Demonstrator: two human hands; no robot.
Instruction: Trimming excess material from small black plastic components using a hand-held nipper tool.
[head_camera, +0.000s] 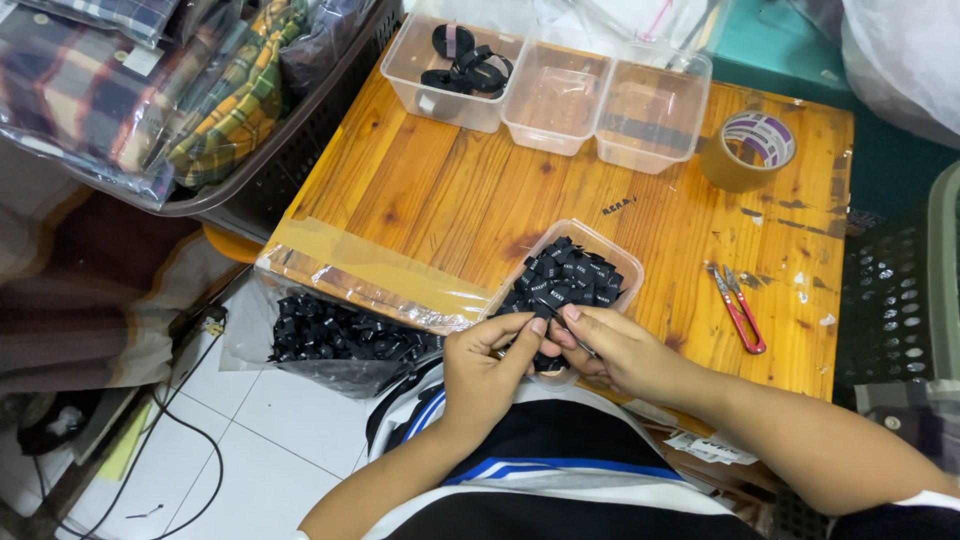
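My left hand (485, 368) and my right hand (612, 348) meet at the near edge of a small wooden table (450, 200). Together they pinch one small black fabric label (541, 322) between their fingertips. Just beyond the hands stands a clear plastic tub (618, 250) heaped with several folded black labels (562, 280). Part of the held label is hidden by my fingers.
Three clear tubs line the table's far edge; the left one (425, 55) holds black ribbon rolls. A roll of brown tape (747, 150) and red thread snips (738, 310) lie at the right. A clear bag of black labels (330, 335) hangs off the left edge, below a basket of plaid cloth (150, 90).
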